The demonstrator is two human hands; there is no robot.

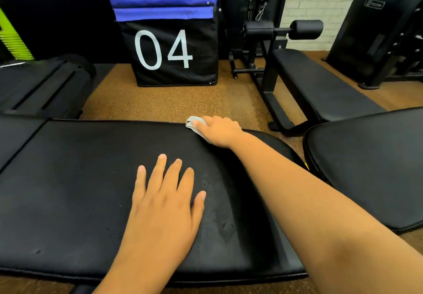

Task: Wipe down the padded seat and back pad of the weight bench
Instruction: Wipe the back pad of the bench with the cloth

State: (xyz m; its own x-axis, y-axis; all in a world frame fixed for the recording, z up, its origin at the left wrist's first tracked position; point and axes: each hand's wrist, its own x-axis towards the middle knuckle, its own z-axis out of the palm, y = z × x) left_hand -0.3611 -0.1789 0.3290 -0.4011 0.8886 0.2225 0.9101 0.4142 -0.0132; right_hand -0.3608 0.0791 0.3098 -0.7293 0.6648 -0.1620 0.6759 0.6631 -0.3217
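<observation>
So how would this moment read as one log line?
right hand: wiping cloth on pad far edge | left hand: flat on pad

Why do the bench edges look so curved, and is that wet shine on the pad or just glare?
Head view: the wide-angle lens bows the pad edges; the patch beside the left hand looks like droplets and a damp smear, not glare; the right hand with the cloth is slightly soft.
</observation>
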